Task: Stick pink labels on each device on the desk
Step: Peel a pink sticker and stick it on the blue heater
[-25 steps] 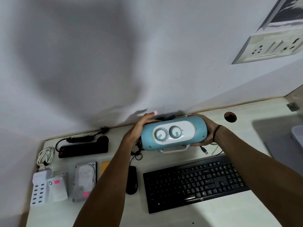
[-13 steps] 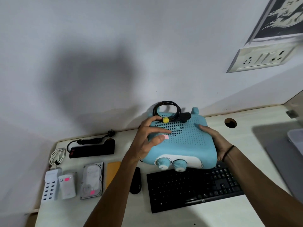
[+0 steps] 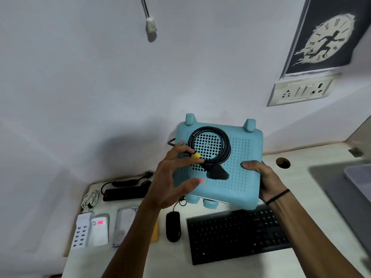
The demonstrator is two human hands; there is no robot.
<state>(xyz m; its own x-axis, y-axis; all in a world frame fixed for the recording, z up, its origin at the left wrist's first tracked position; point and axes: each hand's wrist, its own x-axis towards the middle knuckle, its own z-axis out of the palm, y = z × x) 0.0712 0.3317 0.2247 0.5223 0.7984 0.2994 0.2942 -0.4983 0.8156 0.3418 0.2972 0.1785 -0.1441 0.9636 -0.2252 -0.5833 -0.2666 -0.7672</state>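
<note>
A light-blue device [image 3: 241, 167] is held up off the desk [image 3: 140, 257] with its perforated back facing me and its two knobs pointing down. A coiled black cord [image 3: 224, 141] with a plug [image 3: 217, 172] lies on that back. My right hand [image 3: 263, 179] grips the device's lower right edge, thumb on the back. My left hand [image 3: 170, 177] is spread over the left side, fingertips at the cord and thumb tip carrying a small pink label [image 3: 201, 181] against the blue surface.
On the desk below lie a black keyboard [image 3: 236, 233] and a black mouse [image 3: 173, 226]. At the left are a hard drive [image 3: 125, 223], a pink-labelled white power bank [image 3: 99, 229], a white multi-port charger [image 3: 81, 231], a black power strip [image 3: 124, 193] and a white cable [image 3: 91, 198].
The blue device has been lifted and tipped from knobs-forward to back-facing-me, and has risen higher. My left hand moved from its left end onto the back with the pink label.
</note>
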